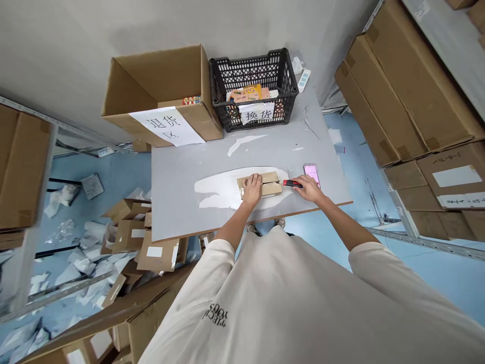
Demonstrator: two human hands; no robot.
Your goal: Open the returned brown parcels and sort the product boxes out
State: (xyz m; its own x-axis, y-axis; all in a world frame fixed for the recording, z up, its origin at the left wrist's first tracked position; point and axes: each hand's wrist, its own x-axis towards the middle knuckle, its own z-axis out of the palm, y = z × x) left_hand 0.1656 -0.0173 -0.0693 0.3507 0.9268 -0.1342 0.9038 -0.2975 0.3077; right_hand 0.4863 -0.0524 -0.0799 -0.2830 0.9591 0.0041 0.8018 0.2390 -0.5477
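A small flat cardboard box (271,189) lies on the grey table (174,212), over a worn white patch. My left hand (252,189) grips its left part, with the fingers over the top. In my right hand (308,189) is a red and black utility knife (292,183), closed in the fingers and pointing left. Its tip meets the right end of the box, near the middle seam. Just beyond the right hand lies a phone (311,173) with a pink lit screen.
At the back stand a large open carton (151,76) with a paper sign and a black plastic crate (253,114) holding small colourful packs. A power strip (303,80) sits behind the crate. Stacked cartons (409,91) rise at right. Discarded boxes (159,250) lie on the floor at left.
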